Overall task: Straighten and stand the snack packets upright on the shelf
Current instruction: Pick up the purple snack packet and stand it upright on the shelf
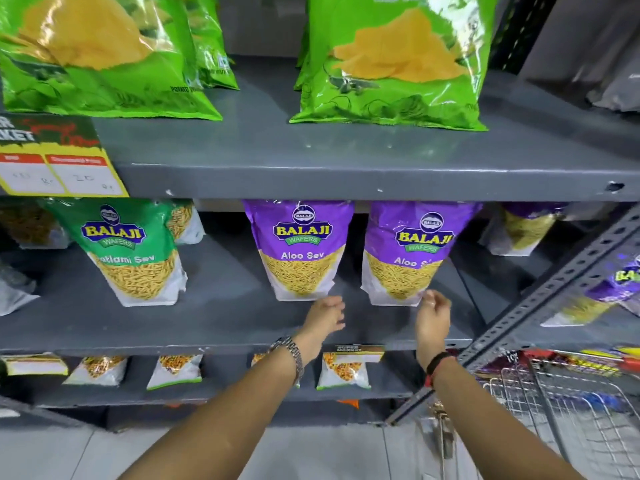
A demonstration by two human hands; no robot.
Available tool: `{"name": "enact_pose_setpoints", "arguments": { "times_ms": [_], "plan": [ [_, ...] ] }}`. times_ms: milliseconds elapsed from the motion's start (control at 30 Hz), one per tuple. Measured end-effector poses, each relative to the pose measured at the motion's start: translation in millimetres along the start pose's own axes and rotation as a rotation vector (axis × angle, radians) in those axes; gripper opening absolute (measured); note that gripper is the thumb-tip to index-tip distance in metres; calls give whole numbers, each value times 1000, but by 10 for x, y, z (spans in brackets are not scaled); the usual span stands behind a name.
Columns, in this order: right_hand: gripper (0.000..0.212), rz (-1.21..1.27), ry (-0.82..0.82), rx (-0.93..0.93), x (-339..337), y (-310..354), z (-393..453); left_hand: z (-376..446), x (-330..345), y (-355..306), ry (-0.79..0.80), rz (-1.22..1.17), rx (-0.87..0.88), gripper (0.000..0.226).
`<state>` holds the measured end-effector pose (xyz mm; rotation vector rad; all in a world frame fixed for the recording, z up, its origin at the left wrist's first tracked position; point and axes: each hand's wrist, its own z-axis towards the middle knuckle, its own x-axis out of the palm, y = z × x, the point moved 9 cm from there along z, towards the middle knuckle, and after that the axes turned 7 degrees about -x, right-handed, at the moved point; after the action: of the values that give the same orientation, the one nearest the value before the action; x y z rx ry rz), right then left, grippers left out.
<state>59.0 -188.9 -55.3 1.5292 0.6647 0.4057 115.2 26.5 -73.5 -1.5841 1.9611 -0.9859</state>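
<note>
Grey metal shelving unit (346, 174) filled the view, three tiers visible. Top tier held large glossy green crisp bags (391, 64), two groups, standing with a bare gap between. A yellow and black paper price tag (59, 157) hung on the top tier's front edge at left. Right side showed a wire shopping basket (568, 410) beside a perforated grey upright post (540, 306).

Middle tier: green Balaji Ratlami Sev packet (135, 251) stood upright at left, well apart from two purple Balaji Aloo Sev packets. Left purple Aloo Sev packet (299, 251) stood upright near centre; right purple Aloo Sev packet (412, 254) stood just beside it, leaning slightly, a narrow gap between them. More purple packets sat further back and right, partly hidden.

Bottom tier carried small white packets of mixed snack (343, 370) in a row.

Left hand (325, 317) with a metal watch (289, 351) on the wrist reached to the bottom corner of the left purple packet, fingers together and slightly curled; contact could not be told. Right hand (433, 313), red and black wristband (437, 367), pinched the lower right corner of the right purple packet with bunched fingertips
</note>
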Motion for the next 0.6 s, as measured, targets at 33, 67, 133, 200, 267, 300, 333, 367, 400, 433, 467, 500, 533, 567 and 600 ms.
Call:
{"name": "enact_pose_setpoints", "arguments": {
  "times_ms": [33,67,133,200,267,300,333,367,400,433,467,500,533,567,600],
  "plan": [
    [40,25,20,8,-9,36,83,49,107,-53,25,26,12,25],
    [43,43,48,18,1,73,147,91,192,-118,32,65,32,24],
    [48,67,127,45,79,117,223,198,316,-231,27,223,67,59],
    [51,91,201,62,174,129,270,244,439,-324,37,349,75,84],
    [51,104,236,62,226,115,291,263,570,-366,61,395,84,87],
    [52,102,237,65,224,104,297,265,630,-381,68,414,94,87],
    [52,99,233,65,205,97,308,246,695,-409,73,428,118,86],
    [52,98,224,66,171,101,323,245,753,-422,77,438,136,87],
    [53,96,215,66,128,114,348,247,809,-428,87,440,150,88],
    [53,91,204,74,82,114,383,266,851,-431,95,441,156,88],
    [55,83,189,84,34,115,425,286,895,-436,103,444,166,88],
    [57,77,170,102,-17,106,470,301,937,-442,110,444,169,89],
    [58,74,151,118,-63,85,521,320,981,-438,117,447,171,89],
    [58,72,136,132,-102,72,558,332,1024,-432,123,447,167,89],
    [59,68,123,142,-133,55,599,343,1068,-424,129,446,169,88]
  ]
}}
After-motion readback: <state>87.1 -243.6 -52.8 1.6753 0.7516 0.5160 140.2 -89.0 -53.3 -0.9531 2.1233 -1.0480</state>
